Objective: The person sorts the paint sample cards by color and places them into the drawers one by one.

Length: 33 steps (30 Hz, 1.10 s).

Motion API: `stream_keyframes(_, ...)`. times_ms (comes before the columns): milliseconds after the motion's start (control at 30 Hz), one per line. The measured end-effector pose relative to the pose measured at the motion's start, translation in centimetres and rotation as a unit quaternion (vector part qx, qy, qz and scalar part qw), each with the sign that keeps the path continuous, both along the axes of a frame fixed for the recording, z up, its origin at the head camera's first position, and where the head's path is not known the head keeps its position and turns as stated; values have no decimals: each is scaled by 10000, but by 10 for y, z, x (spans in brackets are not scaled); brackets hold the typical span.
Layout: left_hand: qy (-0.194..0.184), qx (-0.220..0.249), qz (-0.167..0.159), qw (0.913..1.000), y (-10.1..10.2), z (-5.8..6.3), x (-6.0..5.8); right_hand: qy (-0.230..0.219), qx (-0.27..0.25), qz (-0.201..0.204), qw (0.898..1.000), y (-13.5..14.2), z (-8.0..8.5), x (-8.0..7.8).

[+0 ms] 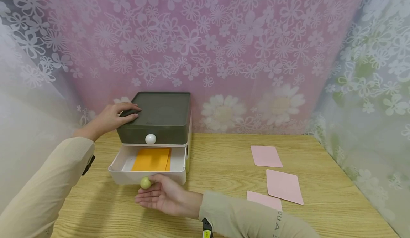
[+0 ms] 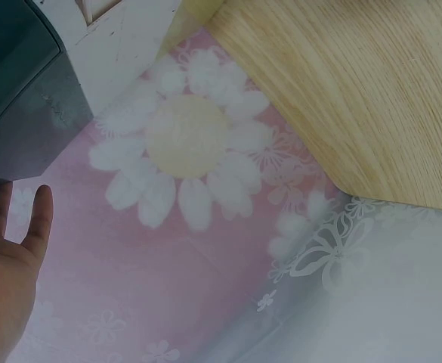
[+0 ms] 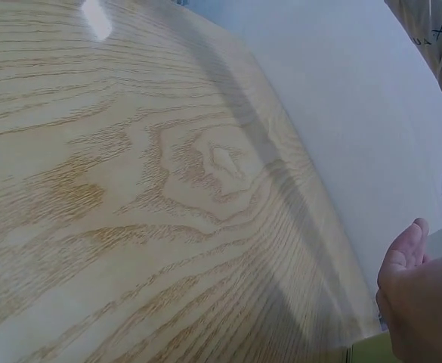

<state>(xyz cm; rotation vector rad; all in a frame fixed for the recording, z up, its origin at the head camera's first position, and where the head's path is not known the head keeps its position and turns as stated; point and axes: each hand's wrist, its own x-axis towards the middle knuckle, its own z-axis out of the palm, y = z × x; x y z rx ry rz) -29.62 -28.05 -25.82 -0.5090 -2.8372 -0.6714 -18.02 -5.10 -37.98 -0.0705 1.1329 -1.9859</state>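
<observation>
A small two-drawer box has a dark grey-green upper drawer unit (image 1: pixel 160 109) with a white round knob (image 1: pixel 150 139). Its white lower drawer (image 1: pixel 128 176) is pulled out, with orange cards (image 1: pixel 150 159) lying inside. My left hand (image 1: pixel 112 117) rests on the top left edge of the box, thumb and fingers spread over it. At the front of the lower drawer, my right hand (image 1: pixel 168 197) is palm up and holds the yellow-green round knob (image 1: pixel 145 183) between thumb and forefinger. The other fingers lie extended below the knob.
Pink cards lie on the wooden table (image 1: pixel 217 166) to the right: one at the back (image 1: pixel 266 156), one in the middle (image 1: pixel 284 186) and one nearer (image 1: pixel 264 199), partly hidden by the right sleeve. Flowered curtains (image 1: pixel 224 52) hang behind the table and along its sides.
</observation>
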Motion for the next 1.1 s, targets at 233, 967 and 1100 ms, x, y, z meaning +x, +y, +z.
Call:
stream_keyframes(233, -3, 39, -22, 10000, 1, 1, 1, 79, 112, 76, 9999, 0, 3, -14)
stream_keyframes(967, -34, 81, -7, 10000, 3, 1, 2, 19, 106, -71, 9999, -6, 1, -81)
stream_keyframes(1100, -69, 53, 0, 10000, 2, 1, 2, 196, 35, 260, 9995, -3, -5, -74)
